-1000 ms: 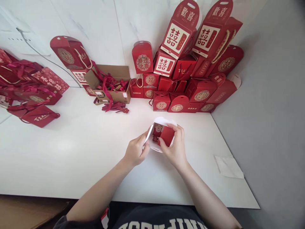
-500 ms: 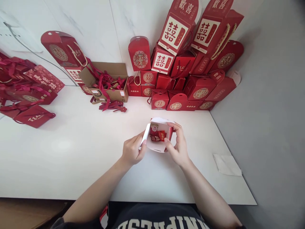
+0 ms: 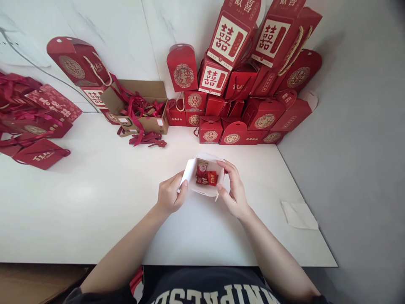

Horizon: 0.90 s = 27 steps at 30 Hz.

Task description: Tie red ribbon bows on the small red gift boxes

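Note:
Between my hands, above the white table, I hold an open paper gift box with a white inside. Several small red wrapped sweets lie inside it, and one has a round label. My left hand pinches the box's near left side, with the thumb against the white wall. My right hand grips the right side, with the fingers curved over the rim. The box's underside is hidden.
Behind my hands, red gift boxes with gold double-happiness panels stand piled against the wall. A cardboard carton holds red ribbons, and red gift bags lie at the left. A folded white tissue sits near the table's right edge.
A red flap that covered part of the box's inside has moved away, leaving the sweets in full view. The box and my hands have shifted slightly left in the picture.

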Each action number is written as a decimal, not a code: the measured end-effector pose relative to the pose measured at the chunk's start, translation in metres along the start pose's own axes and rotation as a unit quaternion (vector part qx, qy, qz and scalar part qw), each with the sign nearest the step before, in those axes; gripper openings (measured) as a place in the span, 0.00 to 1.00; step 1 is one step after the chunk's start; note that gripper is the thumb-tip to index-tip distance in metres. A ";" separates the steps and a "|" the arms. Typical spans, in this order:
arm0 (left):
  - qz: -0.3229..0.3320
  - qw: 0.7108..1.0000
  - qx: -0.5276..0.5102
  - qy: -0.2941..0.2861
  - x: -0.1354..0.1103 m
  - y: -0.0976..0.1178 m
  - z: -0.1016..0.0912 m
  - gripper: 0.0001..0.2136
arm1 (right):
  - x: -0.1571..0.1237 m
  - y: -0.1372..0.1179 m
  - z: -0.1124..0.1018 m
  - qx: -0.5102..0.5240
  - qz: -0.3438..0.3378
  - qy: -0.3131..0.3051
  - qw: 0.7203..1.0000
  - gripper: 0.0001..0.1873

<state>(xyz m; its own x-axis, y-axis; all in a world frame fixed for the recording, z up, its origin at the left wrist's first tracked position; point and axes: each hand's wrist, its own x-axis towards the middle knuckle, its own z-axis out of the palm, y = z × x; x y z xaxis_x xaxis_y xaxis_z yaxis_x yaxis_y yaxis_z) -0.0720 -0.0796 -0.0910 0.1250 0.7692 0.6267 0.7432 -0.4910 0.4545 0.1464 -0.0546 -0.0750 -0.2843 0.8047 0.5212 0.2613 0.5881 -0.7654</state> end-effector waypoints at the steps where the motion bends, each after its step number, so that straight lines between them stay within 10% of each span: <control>1: 0.001 1.000 0.000 0.000 0.000 0.000 0.000 0.12 | 0.000 0.000 0.000 -0.001 -0.001 0.000 1.000 0.27; 20: -0.097 0.994 -0.043 -0.022 0.000 0.006 0.000 0.12 | 0.002 -0.001 0.001 -0.009 -0.023 -0.010 1.000 0.26; 27: -0.122 0.970 -0.181 -0.110 0.003 0.008 0.002 0.29 | 0.001 0.000 0.001 -0.013 -0.017 -0.013 1.000 0.26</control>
<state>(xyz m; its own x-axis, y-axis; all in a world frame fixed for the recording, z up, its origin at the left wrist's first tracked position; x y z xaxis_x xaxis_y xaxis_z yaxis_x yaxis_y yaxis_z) -0.0648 -0.0799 -0.0866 0.1405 0.9295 0.3409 0.4931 -0.3643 0.7900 0.1451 -0.0537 -0.0754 -0.3173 0.7816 0.5371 0.2754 0.6179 -0.7365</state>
